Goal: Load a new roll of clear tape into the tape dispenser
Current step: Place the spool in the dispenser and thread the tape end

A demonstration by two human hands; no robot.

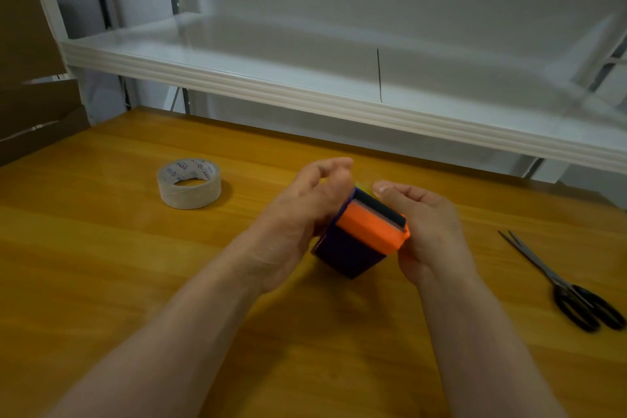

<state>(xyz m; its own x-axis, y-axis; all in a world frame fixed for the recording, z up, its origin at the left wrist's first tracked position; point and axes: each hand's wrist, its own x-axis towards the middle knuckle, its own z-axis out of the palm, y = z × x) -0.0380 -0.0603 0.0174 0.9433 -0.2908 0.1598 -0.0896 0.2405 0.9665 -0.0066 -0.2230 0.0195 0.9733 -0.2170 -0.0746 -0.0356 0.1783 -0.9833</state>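
Note:
Both hands hold a tape dispenser (359,241) over the middle of the wooden table (135,265); it has a dark purple body, an orange front piece and a black strip on top. My right hand (427,231) grips its right side, fingers curled round it. My left hand (305,210) lies against its left side, and its fingers seem to pinch something at the top far end; what they pinch is hidden. An almost used-up tape roll (189,182), mostly cardboard core with printing inside, lies flat on the table to the left, apart from both hands.
Black-handled scissors (570,288) lie at the table's right edge. A white metal shelf (305,85) overhangs the back of the table. Brown cardboard (30,78) leans at the far left.

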